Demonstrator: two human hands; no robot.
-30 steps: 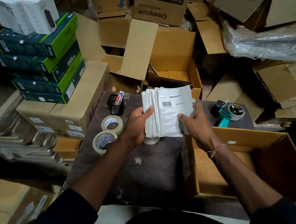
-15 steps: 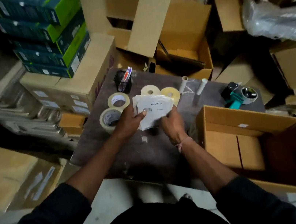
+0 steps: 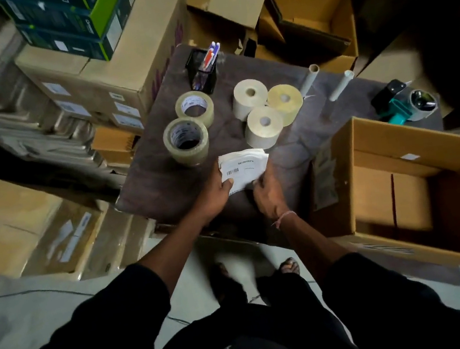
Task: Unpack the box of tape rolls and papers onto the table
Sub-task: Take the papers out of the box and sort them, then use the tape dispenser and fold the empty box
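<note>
A stack of white papers (image 3: pixel 244 166) with a barcode label lies low over the dark table (image 3: pixel 165 190), near its front. My left hand (image 3: pixel 215 197) grips the stack's left edge, thumb on top. My right hand (image 3: pixel 267 195) holds its right edge. Behind the papers stand two clear tape rolls (image 3: pixel 186 140) (image 3: pixel 194 108) and three cream label rolls (image 3: pixel 263 126) (image 3: pixel 250 96) (image 3: pixel 285 103). The open cardboard box (image 3: pixel 398 149) sits at the table's right side; no contents show inside it.
A black pen holder (image 3: pixel 203 72) stands at the table's back. Two white tubes (image 3: pixel 310 78) (image 3: pixel 340 84) and a teal tape dispenser (image 3: pixel 403 105) lie back right. Cardboard boxes (image 3: pixel 106 73) and stacked green boxes (image 3: pixel 74 21) crowd the left and rear. My feet (image 3: pixel 255 272) stand below the table edge.
Both hands brought the paper stack down and toward the table's front. The three cream label rolls, hidden before by the raised papers, are now in view. The camera tilted downward.
</note>
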